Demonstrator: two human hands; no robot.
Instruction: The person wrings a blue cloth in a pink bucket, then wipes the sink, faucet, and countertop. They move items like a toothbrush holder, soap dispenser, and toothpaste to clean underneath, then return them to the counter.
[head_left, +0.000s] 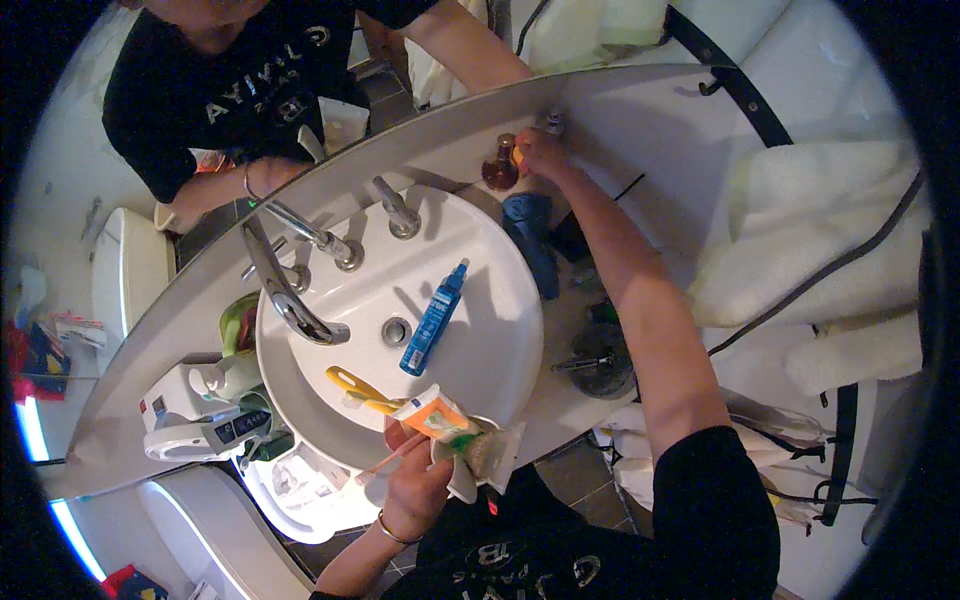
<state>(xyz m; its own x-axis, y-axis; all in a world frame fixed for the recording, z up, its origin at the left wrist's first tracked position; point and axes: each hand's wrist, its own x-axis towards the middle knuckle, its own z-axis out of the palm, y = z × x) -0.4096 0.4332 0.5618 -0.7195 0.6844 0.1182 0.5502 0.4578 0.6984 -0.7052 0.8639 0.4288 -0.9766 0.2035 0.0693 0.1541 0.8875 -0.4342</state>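
Note:
In my left hand (420, 484), with a bangle at its wrist, is a cluster of toiletries held over the basin's front rim. It includes an orange and white tube (435, 416), a yellow-handled item (356, 384), a pinkish stick (391, 459) and a clear plastic packet (495, 454). How the fingers grip each one is partly hidden. My right hand (544, 154) reaches to the counter's far corner, its fingers around a small orange-yellow object (518, 157) beside a brown glass bottle (500, 169). A blue spray bottle (433, 322) lies in the white washbasin (495, 345), right of the drain.
A chrome faucet (292, 307) arches over the basin, with tap handles (397, 214) behind. A dark blue cloth-like item (532, 244) and a round glass dish (600, 364) sit at right. A white appliance (187, 439) stands left. The mirror edge (450, 112) borders the counter; towels (817, 225) hang right.

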